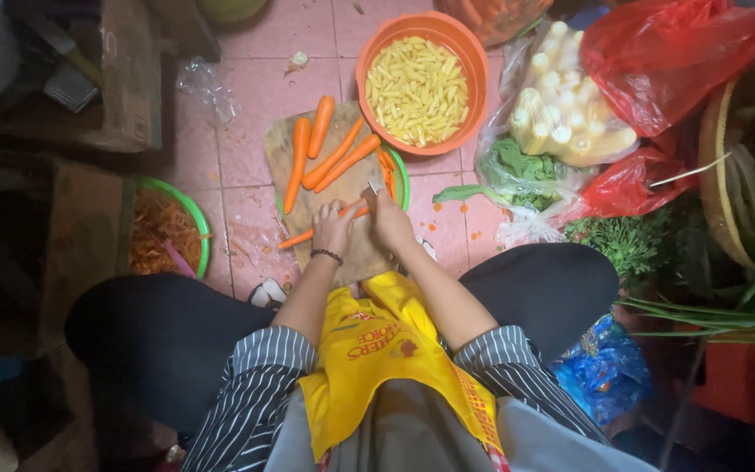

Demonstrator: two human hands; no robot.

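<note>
Gripping a carrot (308, 236) flat on the cutting board (283, 144), your left hand (334, 229) steadies it; your right hand (389, 218) is clenched round a knife (370, 189) at its thick end. Four peeled carrots (325, 149) lie whole, apparently uncut. Shreds fill the green basin (201, 229).

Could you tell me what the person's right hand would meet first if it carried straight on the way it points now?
Probably the peeled carrots lying on the cutting board just beyond the right hand and its knife; depth is unclear.
</note>
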